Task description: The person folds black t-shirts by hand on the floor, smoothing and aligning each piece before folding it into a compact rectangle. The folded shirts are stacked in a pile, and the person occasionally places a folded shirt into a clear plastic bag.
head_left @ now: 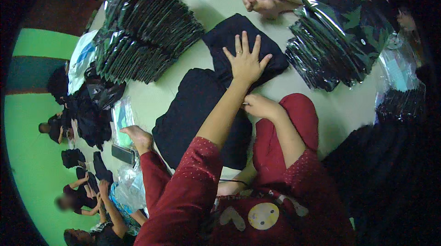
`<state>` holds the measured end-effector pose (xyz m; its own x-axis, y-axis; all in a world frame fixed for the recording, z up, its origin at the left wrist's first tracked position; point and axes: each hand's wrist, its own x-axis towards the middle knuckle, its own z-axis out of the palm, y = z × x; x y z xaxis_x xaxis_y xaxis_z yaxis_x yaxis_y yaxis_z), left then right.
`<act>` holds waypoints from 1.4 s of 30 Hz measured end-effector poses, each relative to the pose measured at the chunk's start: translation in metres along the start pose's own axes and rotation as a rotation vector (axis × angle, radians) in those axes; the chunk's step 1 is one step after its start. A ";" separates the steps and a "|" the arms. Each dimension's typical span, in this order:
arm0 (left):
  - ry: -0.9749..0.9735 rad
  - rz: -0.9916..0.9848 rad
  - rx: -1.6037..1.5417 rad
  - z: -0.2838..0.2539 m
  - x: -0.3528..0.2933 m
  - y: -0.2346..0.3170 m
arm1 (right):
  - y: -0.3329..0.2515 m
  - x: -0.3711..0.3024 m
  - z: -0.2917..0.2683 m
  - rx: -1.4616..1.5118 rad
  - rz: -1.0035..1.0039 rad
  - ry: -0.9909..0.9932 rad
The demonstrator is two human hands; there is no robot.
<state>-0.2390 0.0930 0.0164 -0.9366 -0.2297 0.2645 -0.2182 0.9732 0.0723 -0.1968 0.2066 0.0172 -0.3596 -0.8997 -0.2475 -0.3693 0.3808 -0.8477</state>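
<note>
My left hand [247,64] lies flat with spread fingers on a folded black garment [220,39] on the floor in front of me. Close by my left wrist, my right hand [262,107] is closed, its fingers curled and partly hidden behind the left forearm. What it holds, if anything, I cannot make out. Under my left forearm, nearer to my legs, lies a larger pile of black cloth [183,112].
Tall stacks of plastic-bagged dark garments stand left [147,30] and right [340,39]. Another person's hand [258,0] rests near the right stack. A dark cloth heap [372,168] lies at my right. A phone-like dark object [123,155] is by my foot. People sit far left.
</note>
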 end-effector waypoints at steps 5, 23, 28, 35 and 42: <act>-0.235 0.029 -0.323 -0.045 0.007 -0.025 | 0.004 0.000 0.000 0.090 0.046 0.087; -0.212 0.256 -0.306 -0.072 -0.351 -0.040 | 0.028 0.001 0.010 -0.024 0.058 0.011; -0.347 0.337 -0.450 -0.076 -0.328 -0.055 | 0.038 0.001 0.015 -0.182 0.120 0.015; -0.527 -1.004 -1.737 -0.085 -0.263 -0.141 | 0.032 -0.002 0.019 -0.242 0.118 -0.032; -0.317 -0.724 -1.040 -0.081 -0.300 -0.104 | 0.003 -0.018 0.009 -0.007 0.063 -0.021</act>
<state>0.0864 0.0597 0.0073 -0.7515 -0.5434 -0.3740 -0.5177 0.1345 0.8449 -0.1842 0.2218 0.0145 -0.3646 -0.8779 -0.3104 -0.3523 0.4386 -0.8268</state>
